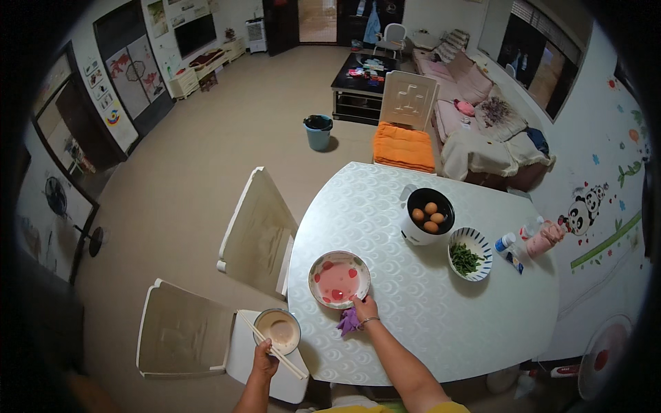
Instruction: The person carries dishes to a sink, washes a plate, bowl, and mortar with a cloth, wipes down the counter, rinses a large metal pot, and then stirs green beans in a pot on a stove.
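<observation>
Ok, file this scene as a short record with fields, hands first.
Left grip: holds long pale chopsticks and a round beige-stained bowl
Right grip: holds the rim of a round white red-patterned bowl
Beside right grip: crumpled purple cloth
Farther off: round white pot, black inside, holding four brown eggs; round blue-striped white bowl holding chopped greens

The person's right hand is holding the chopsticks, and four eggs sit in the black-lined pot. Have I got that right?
Not quite: the head view shows the chopsticks in the left hand. The right hand is at the rim of the patterned bowl instead. The four eggs do sit in the black-lined pot.
</observation>
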A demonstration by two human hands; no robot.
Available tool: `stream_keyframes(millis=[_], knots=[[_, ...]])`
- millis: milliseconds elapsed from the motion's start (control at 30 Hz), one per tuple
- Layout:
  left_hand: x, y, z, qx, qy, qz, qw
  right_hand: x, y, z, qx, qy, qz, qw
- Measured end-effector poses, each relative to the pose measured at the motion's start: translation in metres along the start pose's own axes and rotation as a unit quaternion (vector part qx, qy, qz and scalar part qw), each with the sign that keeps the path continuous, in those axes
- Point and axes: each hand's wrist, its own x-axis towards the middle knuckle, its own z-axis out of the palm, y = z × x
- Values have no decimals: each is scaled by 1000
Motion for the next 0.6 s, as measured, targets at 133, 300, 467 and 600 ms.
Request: stream_keyframes(millis=[133,300,467,600], knots=[[-14,3,-8,-10,12,-9,1000,9,11,-5,-35,9,-20,999],[-41,5,-40,-40,8,8,999,-20,-1,-14,-35,-9,-71,997],[-85,25,-68,-74,16,38,996,-79,-20,-14,-78,-54,-76,993],[-141,56,-91,-99,-8,74,992,-158,-37,-2,-66,-97,-51,992]])
